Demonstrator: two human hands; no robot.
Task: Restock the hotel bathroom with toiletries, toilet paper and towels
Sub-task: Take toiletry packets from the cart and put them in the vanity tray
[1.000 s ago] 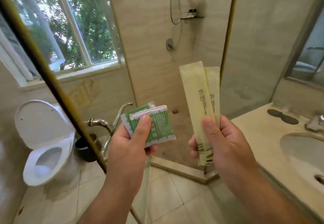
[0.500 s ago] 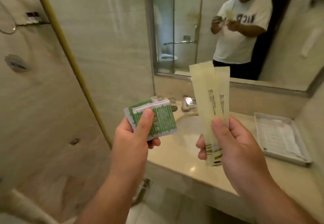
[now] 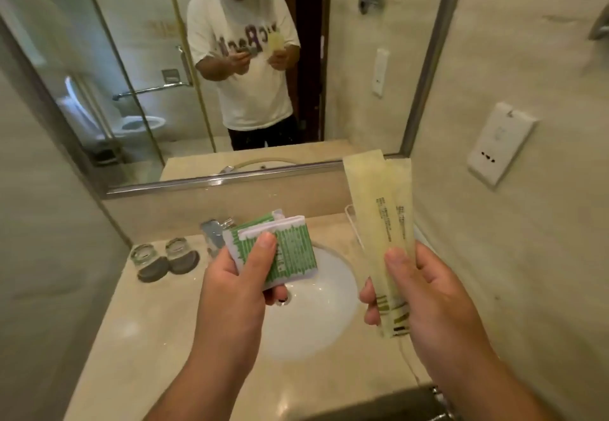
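My left hand grips a small stack of flat green-and-white toiletry packets, thumb pressed on top, above the white sink basin. My right hand pinches two long pale-yellow toiletry sachets, held upright over the right side of the basin. Both hands hover above the beige marble vanity counter. A white tray sits on the counter at the back right, mostly hidden behind the sachets.
Two upturned glasses stand at the counter's back left beside the chrome faucet. A wide mirror reflects a person, the toilet and a glass shower door. A white wall socket plate is on the right wall.
The view has swung right from the shower and toilet to face the vanity and mirror. Both hands keep the same grip on their packets, which now hang over the sink.
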